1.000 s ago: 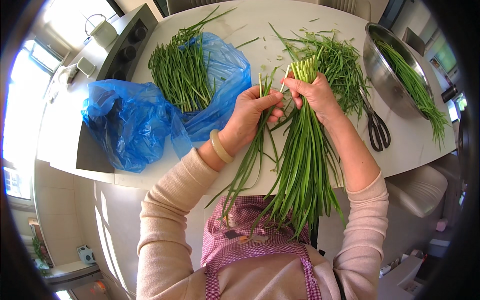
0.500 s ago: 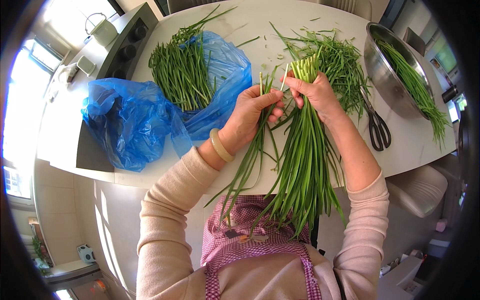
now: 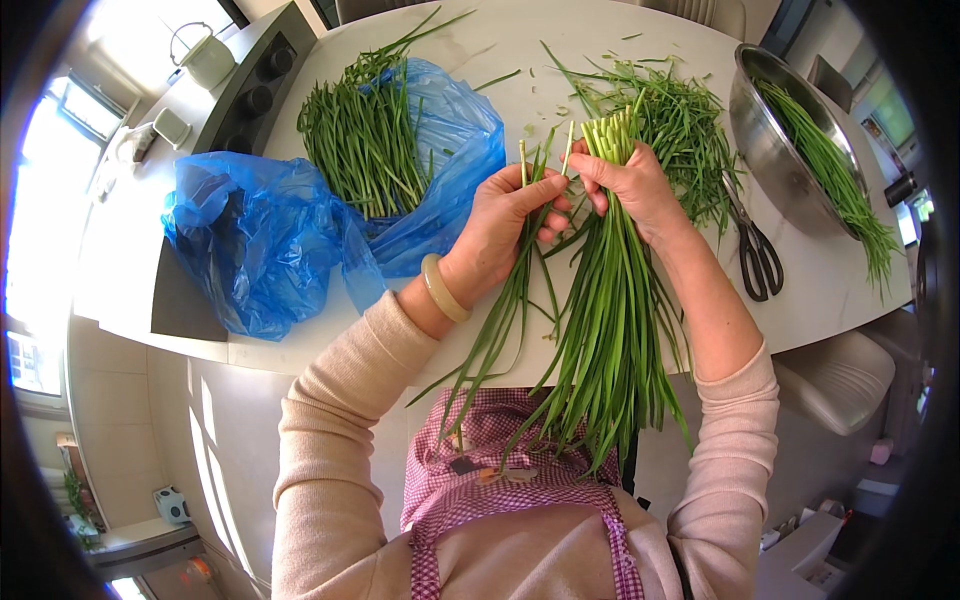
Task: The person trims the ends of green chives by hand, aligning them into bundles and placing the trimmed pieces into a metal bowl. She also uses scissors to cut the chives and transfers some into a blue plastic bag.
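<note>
A thick bunch of garlic chives (image 3: pixel 610 310) is gripped near its pale cut ends by my right hand (image 3: pixel 628 188). The long green leaves hang over the table edge in front of the apron. My left hand (image 3: pixel 515 215), with a bangle at the wrist, pinches a thinner cluster of garlic chives (image 3: pixel 505 310). One pale stem (image 3: pixel 568 148) stands up between the fingertips of both hands, which nearly meet. Which fingers hold that stem I cannot make out. More garlic chives (image 3: pixel 365 150) lie on a blue plastic bag (image 3: pixel 270 240) to the left.
Loose green trimmings (image 3: pixel 680 130) are heaped behind my right hand. Beside them lie black-handled scissors (image 3: pixel 757 255). A steel bowl (image 3: pixel 785 170) at the right holds long chives that overhang its rim. Small scraps dot the white table (image 3: pixel 500 40). A dark panel with knobs (image 3: pixel 258 90) borders the left.
Both hands stay nearly in place with their chives. The pale stem between the fingertips has shifted slightly left, toward my left thumb.
</note>
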Motion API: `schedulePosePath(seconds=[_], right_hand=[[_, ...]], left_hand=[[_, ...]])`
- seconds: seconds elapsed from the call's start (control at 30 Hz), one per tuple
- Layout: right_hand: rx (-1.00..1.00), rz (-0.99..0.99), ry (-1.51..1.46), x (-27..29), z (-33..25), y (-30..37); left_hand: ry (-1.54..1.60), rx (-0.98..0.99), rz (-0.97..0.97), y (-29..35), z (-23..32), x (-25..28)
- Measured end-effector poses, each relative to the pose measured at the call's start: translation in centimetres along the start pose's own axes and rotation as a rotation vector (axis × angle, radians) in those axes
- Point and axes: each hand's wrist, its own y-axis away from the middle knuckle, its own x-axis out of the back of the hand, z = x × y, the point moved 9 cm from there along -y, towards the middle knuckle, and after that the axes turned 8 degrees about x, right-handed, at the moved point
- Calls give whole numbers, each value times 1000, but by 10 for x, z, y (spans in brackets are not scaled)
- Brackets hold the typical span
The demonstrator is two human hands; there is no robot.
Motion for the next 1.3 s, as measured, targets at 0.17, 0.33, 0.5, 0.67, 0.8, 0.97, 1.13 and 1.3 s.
schedulePosePath(seconds=[0.17,0.33,0.5,0.67,0.8,0.97,1.13,1.3], right_hand=[[10,8,17,-2,1,0],[16,2,-2,-2,0,2],[62,14,-1,0,1,0],[95,63,31,11,-3,-2],[101,130,87,32,-6,-7],[66,284,104,56,2,-10],[27,359,145,70,4,-8],[-35,198,187,51,-4,-8]], left_hand=[[-36,-7,14,-1,-1,0],[-49,10,22,1,-2,-1],[-69,8,21,3,-1,-2],[-78,25,-14,2,0,-3],[-86,17,-65,2,2,-4],[-79,2,-63,0,2,-2],[-58,-3,-48,0,4,1],[-41,-33,1,-1,7,5]])
